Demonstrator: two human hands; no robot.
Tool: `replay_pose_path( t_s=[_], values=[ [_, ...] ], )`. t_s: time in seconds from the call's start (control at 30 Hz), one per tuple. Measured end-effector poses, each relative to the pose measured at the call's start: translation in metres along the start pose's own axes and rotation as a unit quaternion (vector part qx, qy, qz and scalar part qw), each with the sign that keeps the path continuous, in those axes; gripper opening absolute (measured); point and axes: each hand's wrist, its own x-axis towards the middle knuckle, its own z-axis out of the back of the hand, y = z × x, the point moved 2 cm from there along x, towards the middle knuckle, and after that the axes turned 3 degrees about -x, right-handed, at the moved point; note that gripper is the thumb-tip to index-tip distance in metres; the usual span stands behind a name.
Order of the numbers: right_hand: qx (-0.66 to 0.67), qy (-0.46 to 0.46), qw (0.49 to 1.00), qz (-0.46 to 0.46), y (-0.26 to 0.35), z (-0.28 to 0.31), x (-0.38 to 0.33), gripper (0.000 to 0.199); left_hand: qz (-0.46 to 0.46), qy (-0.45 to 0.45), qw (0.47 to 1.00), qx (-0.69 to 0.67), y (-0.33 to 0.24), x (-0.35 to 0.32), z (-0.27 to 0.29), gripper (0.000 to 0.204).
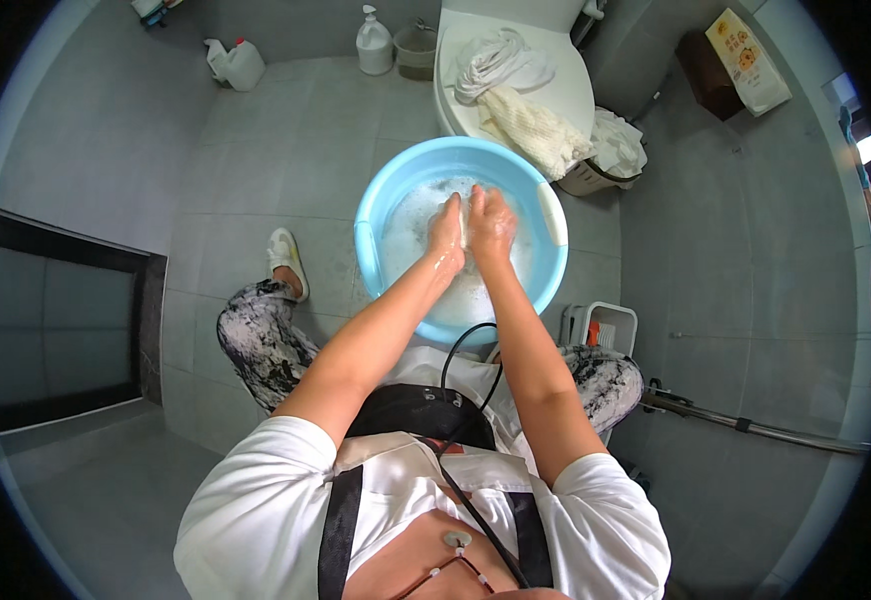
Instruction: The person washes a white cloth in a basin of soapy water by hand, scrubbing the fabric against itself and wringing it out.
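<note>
A light blue basin (368, 262) of foamy, soapy water (411, 235) stands on the floor in front of me. Both my forearms reach down into it. My left hand (446, 230) is seen edge on, its fingers pressed together and wet with suds. Close beside it, my right hand (493, 222) is curled closed and slightly blurred. Between the two hands shows a narrow strip of something whitish (465, 222), mostly hidden by the fingers, so its kind is unclear.
Beyond the basin is a white toilet (446, 85) with white cloth (501, 65) and a cream knitted piece (531, 130) on its lid. A lined bin (596, 178) stands to its right. Bottles (375, 45) line the back wall. A black cable (456, 365) hangs before me.
</note>
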Motion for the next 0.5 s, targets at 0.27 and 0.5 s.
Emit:
replay_pose_path(
  t_s=[0.27,0.5],
  values=[
    [0.07,0.021,0.997,-0.036,0.014,0.002,0.006,0.022,-0.095,0.026,0.995,0.014,-0.016,-0.023,0.002,0.041],
    [0.146,-0.039,0.985,0.081,0.031,0.011,-0.026,0.012,-0.003,0.097,0.995,-0.031,-0.044,-0.038,0.005,0.037]
  ],
)
